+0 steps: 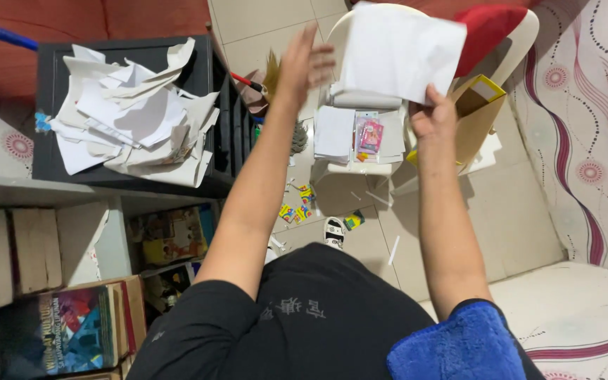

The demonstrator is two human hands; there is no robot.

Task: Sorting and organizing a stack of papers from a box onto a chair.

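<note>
The black plastic crate point(51, 105) holds crumpled white paper scraps point(131, 116); right of it, my right fingers point(436, 105) pinch a white paper sheet point(399, 49), left fingers point(311, 56) spread apart beside it.

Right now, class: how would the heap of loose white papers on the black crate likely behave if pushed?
The heap of papers looks light and floppy, its sheets bent and curled. Stacked unevenly on the black crate, with edges overhanging, it would probably slide apart and spill rather than move together.

A white sheet of paper point(401, 51) was seen, and white torn paper scraps point(135, 112) were heaped on a black crate point(223, 119). Red was shown by the cushion point(487, 28), blue by the towel point(459, 345), and brown by the paper bag point(476, 116). White fabric with maroon swirls and dotted circles was spread as a bedsheet point(585, 105).
</note>
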